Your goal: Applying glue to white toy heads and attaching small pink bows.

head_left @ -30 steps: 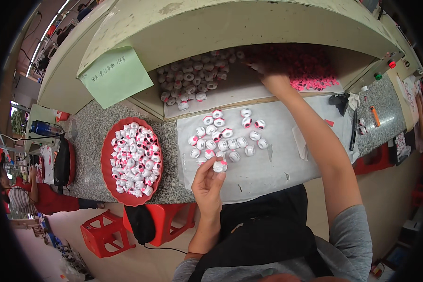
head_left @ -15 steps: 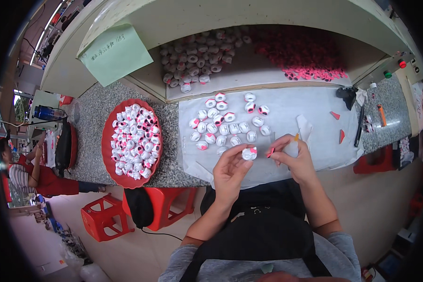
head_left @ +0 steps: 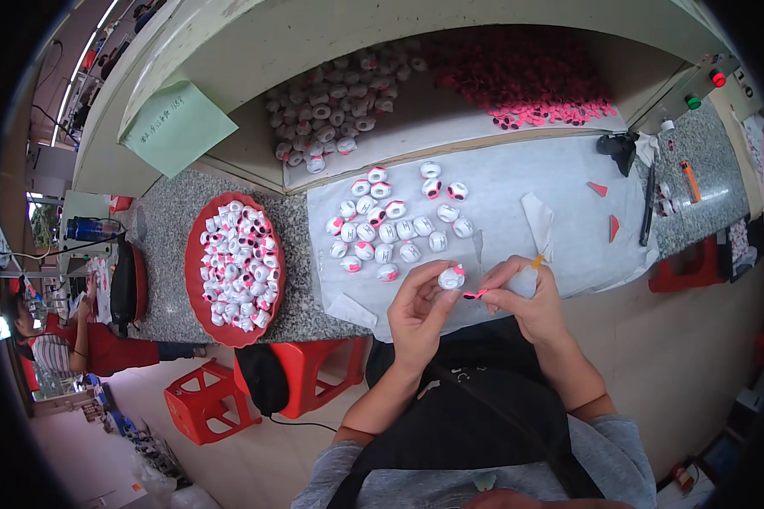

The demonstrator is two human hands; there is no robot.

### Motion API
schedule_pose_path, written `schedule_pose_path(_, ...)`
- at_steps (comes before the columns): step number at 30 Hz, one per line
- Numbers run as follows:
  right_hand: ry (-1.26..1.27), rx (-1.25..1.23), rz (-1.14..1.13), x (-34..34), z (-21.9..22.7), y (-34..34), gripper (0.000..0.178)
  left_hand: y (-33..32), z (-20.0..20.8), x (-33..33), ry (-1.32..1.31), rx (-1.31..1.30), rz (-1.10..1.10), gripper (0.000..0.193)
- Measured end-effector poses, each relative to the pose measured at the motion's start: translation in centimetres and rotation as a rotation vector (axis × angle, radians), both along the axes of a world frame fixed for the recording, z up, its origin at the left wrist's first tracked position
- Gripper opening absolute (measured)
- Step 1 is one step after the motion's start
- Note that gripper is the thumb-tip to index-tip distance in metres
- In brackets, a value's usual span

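My left hand [head_left: 416, 327] pinches a small white figurine head [head_left: 451, 279] with a pink patch on top. Just right of it, my right hand [head_left: 535, 310] grips a small pink piece with dark spots [head_left: 475, 294] between thumb and fingertip. A translucent squeeze bottle [head_left: 524, 282] with a yellow tip is tucked in the same right hand. The pink piece is close below the white head; whether they touch is hard to tell. Beyond both hands, several white and pink heads [head_left: 405, 229] stand on a white paper sheet [head_left: 505, 204].
To the left, a red scalloped tray [head_left: 193, 284] is heaped with white and pink heads. A shelf at the back holds piles of white heads [head_left: 335, 106] and pink pieces [head_left: 552, 110]. At right lie a black pen-like tool [head_left: 649, 216] and an orange-handled one [head_left: 691, 181]. Red stools [head_left: 208, 399] stand below.
My right hand has brought the pink piece leftward and lower, closer to the white head. The whole view has shifted and tilted slightly. Both hands keep hold of their things.
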State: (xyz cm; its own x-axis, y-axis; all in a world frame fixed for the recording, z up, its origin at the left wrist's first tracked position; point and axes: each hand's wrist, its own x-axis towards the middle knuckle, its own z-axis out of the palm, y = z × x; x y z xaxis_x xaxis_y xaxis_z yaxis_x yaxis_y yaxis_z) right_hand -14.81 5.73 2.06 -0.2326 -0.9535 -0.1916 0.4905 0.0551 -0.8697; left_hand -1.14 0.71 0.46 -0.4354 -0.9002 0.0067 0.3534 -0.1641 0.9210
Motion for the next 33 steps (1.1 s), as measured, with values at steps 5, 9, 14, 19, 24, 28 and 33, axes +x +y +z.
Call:
schedule_pose_path(5, 0.010, -0.011, 0.014, 0.4, 0.0, -0.5, 0.010, -0.1, -0.3, 0.0, -0.199, -0.264, 0.085, 0.029)
schedule_pose_path(9, -0.024, -0.003, 0.042, 0.6, -0.1, -0.8, 0.009, -0.2, 0.1, 0.2, -0.274, -0.365, 0.097, 0.028)
schedule_pose_path(14, 0.001, -0.007, 0.024, 0.7, -0.5, -0.8, 0.008, -0.3, 0.1, 0.5, -0.322, -0.477, 0.013, 0.028)
schedule_pose_path(19, 0.333, -0.121, -0.053, 1.2, -0.6, -0.9, 0.016, -0.2, 0.1, 0.6, -0.073, -0.213, -0.004, 0.024)
schedule_pose_path(24, 0.287, -0.083, 0.015, 0.4, 1.0, -0.8, 0.035, -0.1, 0.5, 0.8, 0.145, 0.065, -0.060, 0.024)
schedule_pose_path(28, 0.329, -0.155, 0.122, 0.8, 0.3, -1.0, 0.040, -0.1, 0.3, 1.1, 0.104, 0.070, -0.119, 0.024)
schedule_pose_path(33, 0.324, -0.132, 0.113, 0.8, 0.0, -0.9, 0.028, -0.2, -0.2, 1.3, 0.085, 0.063, -0.169, 0.023)
